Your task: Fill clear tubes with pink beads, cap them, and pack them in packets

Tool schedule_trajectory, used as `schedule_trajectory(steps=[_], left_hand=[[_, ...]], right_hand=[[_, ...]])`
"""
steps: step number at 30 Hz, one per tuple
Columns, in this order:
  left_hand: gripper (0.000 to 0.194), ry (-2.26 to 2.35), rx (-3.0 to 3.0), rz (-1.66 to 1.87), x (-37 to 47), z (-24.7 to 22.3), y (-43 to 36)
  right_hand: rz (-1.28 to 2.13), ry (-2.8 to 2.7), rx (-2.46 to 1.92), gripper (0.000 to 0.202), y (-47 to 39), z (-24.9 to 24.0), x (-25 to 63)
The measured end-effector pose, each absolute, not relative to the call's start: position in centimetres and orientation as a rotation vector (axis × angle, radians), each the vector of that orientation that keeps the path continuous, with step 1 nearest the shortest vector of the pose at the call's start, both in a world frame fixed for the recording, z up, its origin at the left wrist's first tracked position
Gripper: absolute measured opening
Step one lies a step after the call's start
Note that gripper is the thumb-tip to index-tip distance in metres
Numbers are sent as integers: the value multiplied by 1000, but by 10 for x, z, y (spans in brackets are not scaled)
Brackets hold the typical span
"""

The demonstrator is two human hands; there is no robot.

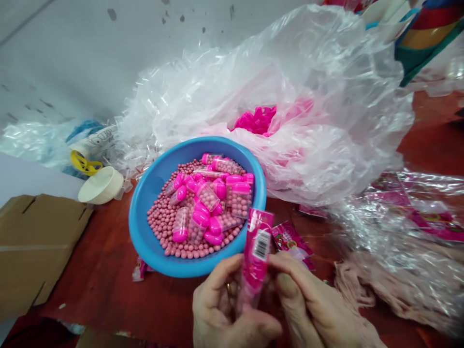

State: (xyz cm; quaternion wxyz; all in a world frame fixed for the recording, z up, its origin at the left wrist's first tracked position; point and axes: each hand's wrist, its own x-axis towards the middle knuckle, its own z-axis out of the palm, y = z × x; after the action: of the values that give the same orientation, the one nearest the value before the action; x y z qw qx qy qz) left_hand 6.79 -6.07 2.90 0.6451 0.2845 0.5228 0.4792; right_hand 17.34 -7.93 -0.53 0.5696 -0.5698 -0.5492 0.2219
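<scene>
Head view: bowl (145, 203) holds candy capsules (206, 198).

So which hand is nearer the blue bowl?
Left. The left hand sits just below the blue bowl's rim; the right hand is farther off to its right.

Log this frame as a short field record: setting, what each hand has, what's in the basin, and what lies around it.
setting: red table against a grey wall
left hand: grips the lower part of a pink wrapper, ring on one finger
right hand: pinches the same wrapper from the other side
wrapper: upright, barcode label facing the camera
blue basin: pink beads and bead-filled clear capsules with pink caps
behind: clear plastic bag holding pink caps
left: cardboard box, cream bowl
</scene>
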Motion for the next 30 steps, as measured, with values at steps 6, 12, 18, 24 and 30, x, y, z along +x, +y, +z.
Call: schedule_trajectory(steps=[6,12,18,24,30], left_hand=[[37,1207,676,1163,74,23,-57],[33,1163,706,1095,70,15,-65],[25,1168,701,1210,73,15,-65],[26,1148,670,1161,74,17,-63],[31,1142,673,1086,77,13,-64]], right_hand=[[690,-1057,-1424,31,-79,-8,174],[849,-999,-1293,18,-63,-8,177],[967,-998,-1231,12,-71,-19,167],[1006,-933,-1167,14,-71,-22,164],[1226,-679,-1198,22,-64,-13,166]])
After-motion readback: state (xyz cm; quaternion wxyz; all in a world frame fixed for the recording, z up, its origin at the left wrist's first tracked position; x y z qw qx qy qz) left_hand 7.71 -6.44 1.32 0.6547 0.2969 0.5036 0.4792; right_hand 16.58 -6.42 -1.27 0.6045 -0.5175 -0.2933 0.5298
